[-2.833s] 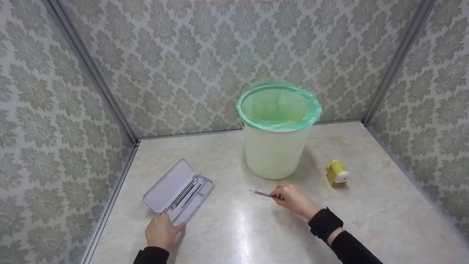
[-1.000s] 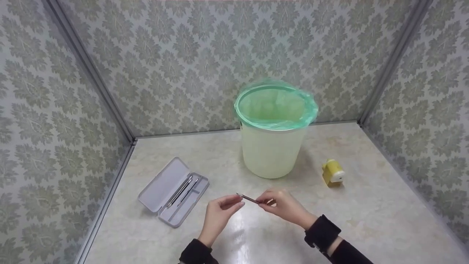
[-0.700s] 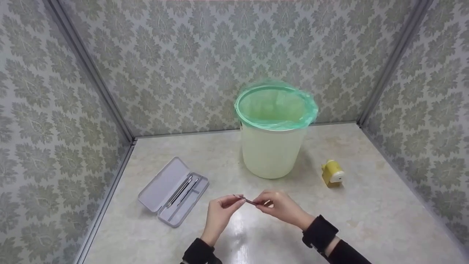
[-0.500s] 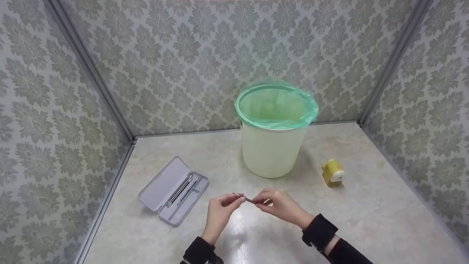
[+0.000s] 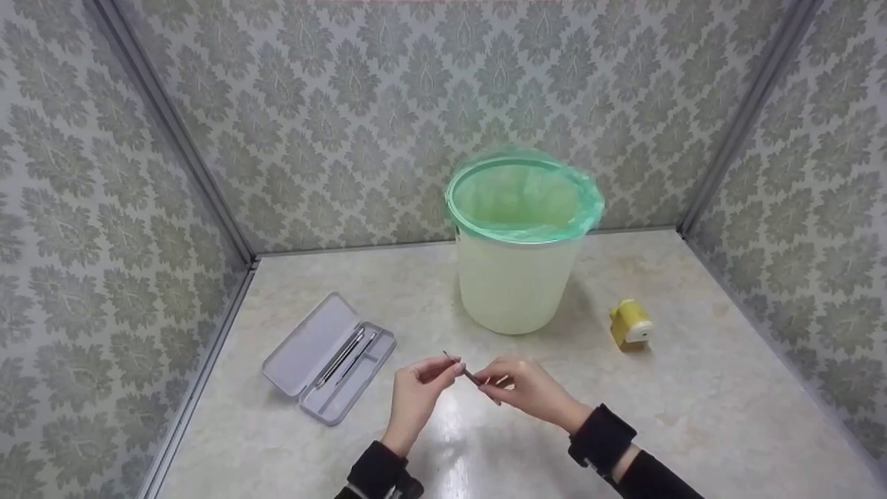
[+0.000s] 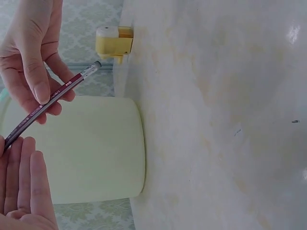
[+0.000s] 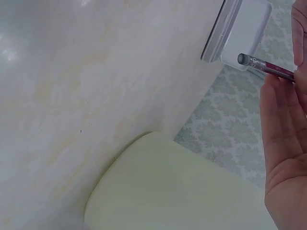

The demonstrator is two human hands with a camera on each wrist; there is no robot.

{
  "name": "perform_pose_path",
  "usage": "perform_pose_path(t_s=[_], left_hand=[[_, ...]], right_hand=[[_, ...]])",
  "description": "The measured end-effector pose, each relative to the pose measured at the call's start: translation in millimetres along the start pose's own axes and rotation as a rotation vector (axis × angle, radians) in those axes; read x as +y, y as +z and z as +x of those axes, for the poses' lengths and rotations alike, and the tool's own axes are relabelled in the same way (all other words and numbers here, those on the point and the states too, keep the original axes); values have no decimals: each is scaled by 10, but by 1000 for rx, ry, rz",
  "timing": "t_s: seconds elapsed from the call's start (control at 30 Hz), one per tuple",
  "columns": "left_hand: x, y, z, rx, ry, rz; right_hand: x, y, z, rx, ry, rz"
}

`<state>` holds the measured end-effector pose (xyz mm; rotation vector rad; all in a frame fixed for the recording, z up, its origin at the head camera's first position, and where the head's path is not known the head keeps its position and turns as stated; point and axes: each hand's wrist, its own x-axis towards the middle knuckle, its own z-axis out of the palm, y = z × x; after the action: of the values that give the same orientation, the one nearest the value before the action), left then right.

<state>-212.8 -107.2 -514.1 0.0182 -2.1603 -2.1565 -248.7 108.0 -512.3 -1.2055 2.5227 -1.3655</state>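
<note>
Between my two hands is a dark red pencil [image 5: 472, 378] with a grey eraser end, held above the table. My left hand [image 5: 418, 391] pinches it near the tip, thumb against fingers. My right hand [image 5: 532, 389] pinches it around the middle; in the left wrist view the eraser end sticks out past the right thumb. An open pencil case [image 5: 329, 360] lies to the left, holding a few slim pens or pencils [image 5: 341, 358]. The right wrist view shows the eraser end of the pencil [image 7: 268, 68] beside the right fingers.
Behind the hands stands a pale bin [image 5: 516, 284] with a green bag liner [image 5: 527, 232] over its rim. A yellow pencil sharpener [image 5: 629, 326] with a white part is at the right. Patterned walls [image 5: 388, 125] border the table on three sides.
My left hand has left the pencil case and taken hold of the pencil's tip end. The pencil has moved slightly left in the right hand and tilted, its tip now pointing farther away.
</note>
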Motion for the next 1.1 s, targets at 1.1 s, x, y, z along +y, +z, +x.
perform_pose_path(t_s=[1.1], left_hand=[[8, 44, -17, -186, 301, 331]], right_hand=[[-116, -66, 111, 150, 138, 187]])
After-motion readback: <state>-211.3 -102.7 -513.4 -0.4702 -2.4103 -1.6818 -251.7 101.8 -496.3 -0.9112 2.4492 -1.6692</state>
